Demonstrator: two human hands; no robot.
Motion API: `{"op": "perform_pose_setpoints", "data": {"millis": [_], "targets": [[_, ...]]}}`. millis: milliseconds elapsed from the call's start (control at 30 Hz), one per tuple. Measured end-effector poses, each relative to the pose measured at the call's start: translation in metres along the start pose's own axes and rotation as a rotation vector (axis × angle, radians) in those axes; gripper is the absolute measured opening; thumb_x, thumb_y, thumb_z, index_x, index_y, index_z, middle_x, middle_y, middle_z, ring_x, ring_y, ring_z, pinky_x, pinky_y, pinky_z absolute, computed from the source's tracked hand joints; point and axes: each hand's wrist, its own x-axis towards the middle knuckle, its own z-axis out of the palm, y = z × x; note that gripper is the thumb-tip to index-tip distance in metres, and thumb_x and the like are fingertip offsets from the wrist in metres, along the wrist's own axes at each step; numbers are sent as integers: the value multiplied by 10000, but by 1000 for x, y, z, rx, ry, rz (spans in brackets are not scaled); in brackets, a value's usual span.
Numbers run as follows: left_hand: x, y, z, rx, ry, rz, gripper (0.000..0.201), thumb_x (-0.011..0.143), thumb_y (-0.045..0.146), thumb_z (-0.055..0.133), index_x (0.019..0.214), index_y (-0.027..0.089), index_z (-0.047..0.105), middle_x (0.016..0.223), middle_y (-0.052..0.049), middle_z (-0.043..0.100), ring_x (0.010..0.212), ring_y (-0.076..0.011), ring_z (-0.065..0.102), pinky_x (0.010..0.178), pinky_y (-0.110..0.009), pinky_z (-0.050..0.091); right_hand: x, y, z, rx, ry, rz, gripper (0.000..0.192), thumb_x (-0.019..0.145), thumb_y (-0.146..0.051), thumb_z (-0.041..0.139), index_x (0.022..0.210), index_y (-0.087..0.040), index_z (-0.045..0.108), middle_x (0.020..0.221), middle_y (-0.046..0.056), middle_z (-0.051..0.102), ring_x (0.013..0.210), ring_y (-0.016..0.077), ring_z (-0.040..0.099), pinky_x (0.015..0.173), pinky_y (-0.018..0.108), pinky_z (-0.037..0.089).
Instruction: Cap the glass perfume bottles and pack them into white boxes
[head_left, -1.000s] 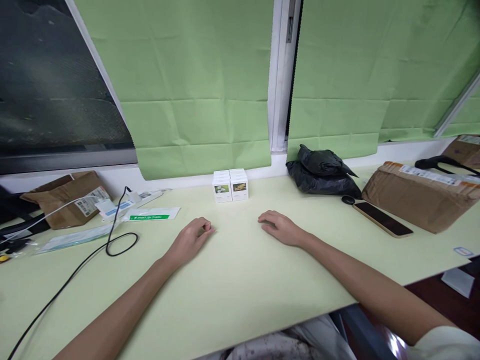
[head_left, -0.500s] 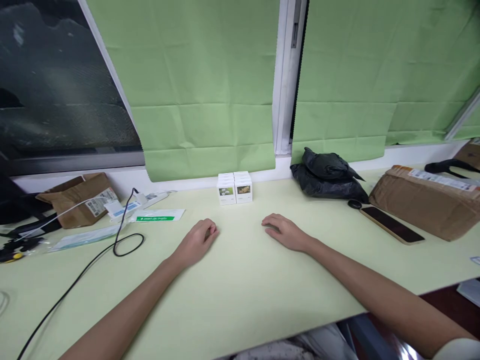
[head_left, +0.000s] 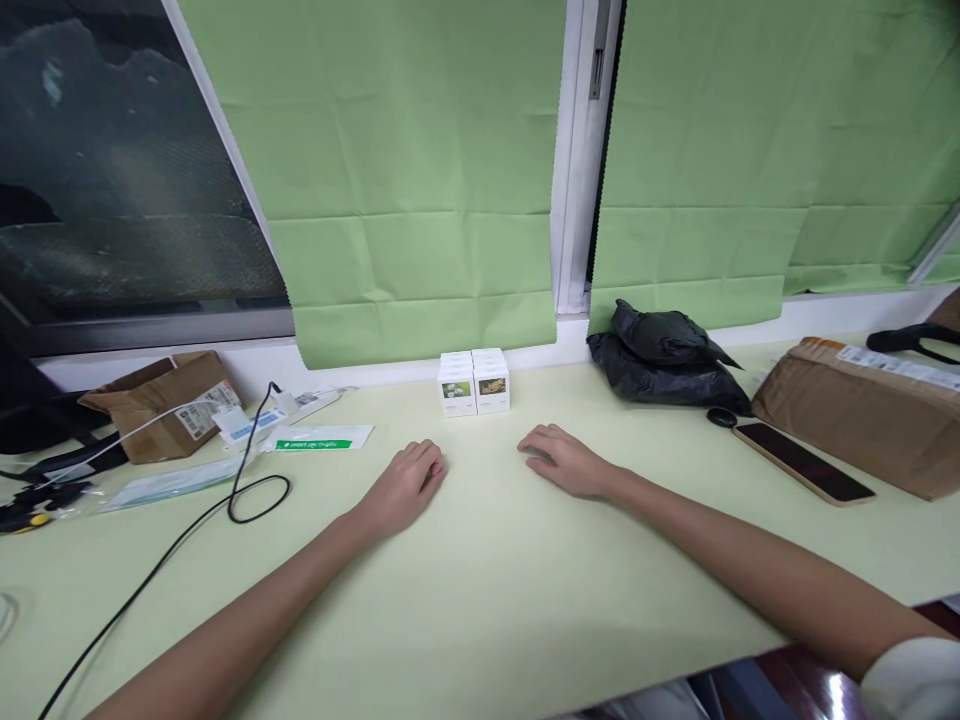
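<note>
Both your hands lie flat on the table [head_left: 480, 600], holding nothing. Left hand [head_left: 405, 485]: fingers loosely curled, palm down. Right hand [head_left: 566, 462]: fingers relaxed, slightly spread. You look to be at the start, pre-reach.

The small white boxes [head_left: 474, 381] stand just beyond and between both hands, stacked 2 wide, against the wall, upright, picture faces toward you. Reaching them calls for a short fwd move and a pinch across one box's sides.

Containers: boxes shut, contents not visible. Black bag [head_left: 664, 357] and brown parcel [head_left: 862, 415] well off to the right of your right hand, both closed. Phone [head_left: 802, 462] between them and that hand. Cable [head_left: 187, 520] off to the left of your left hand.
</note>
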Motion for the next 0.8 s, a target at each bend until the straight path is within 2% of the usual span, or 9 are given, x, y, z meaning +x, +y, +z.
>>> {"op": "perform_pose_setpoints", "data": {"millis": [100,200,267,367,433,500,600,800], "targets": [[9,-1,1,7,-14,40,231,1082,305,386,867,239,439,890,-33,569,823,-229,501,774,-377,410,28,13,0,39,88,66,354,994,-253,595,1348,-249,575,1289,107,628,1087,249,659,1001,448,537],[14,-1,3,-12,18,21,216,1077,290,395,873,239,446,873,-28,569,817,-225,505,774,-373,414,63,27,-2,4,224,84,554,957,-259,631,1482,-257,452,1458,136,529,1291,298,587,1084,492,501],[14,-1,5,-41,43,-13,202,1068,287,416,875,239,451,866,-23,571,820,-223,511,778,-371,421,86,34,-4,-8,279,70,731,928,-282,676,1574,-258,334,1574,148,438,1451,325,461,1176,513,429],[13,-1,6,-83,75,-52,187,1059,288,439,879,241,461,875,-22,578,832,-223,524,782,-367,429,115,42,-7,-13,282,79,918,904,-315,724,1651,-260,193,1694,147,296,1580,332,283,1279,518,291],[12,-1,6,-95,81,-57,183,1058,288,442,882,242,465,878,-20,579,834,-222,528,782,-366,431,128,45,-7,-11,239,114,990,886,-333,755,1668,-257,152,1698,155,295,1580,343,281,1277,523,290],[12,-1,6,-96,79,-55,182,1057,288,445,881,243,463,871,-19,576,830,-222,528,781,-367,432,136,47,-5,-19,202,140,975,892,-353,755,1667,-251,172,1656,163,364,1550,354,329,1252,532,324],[12,-1,7,-85,75,-52,186,1057,288,441,877,244,455,866,-20,572,828,-224,525,780,-372,430,145,48,-3,-40,179,141,872,888,-334,756,1625,-227,304,1567,172,451,1491,367,390,1214,535,366],[14,-2,7,-78,70,-31,182,1061,290,433,887,240,454,872,-20,570,832,-219,517,803,-382,432,157,50,-8,-58,150,146,686,815,-247,807,1439,-210,527,1460,145,448,1358,327,507,1158,484,434]]}}
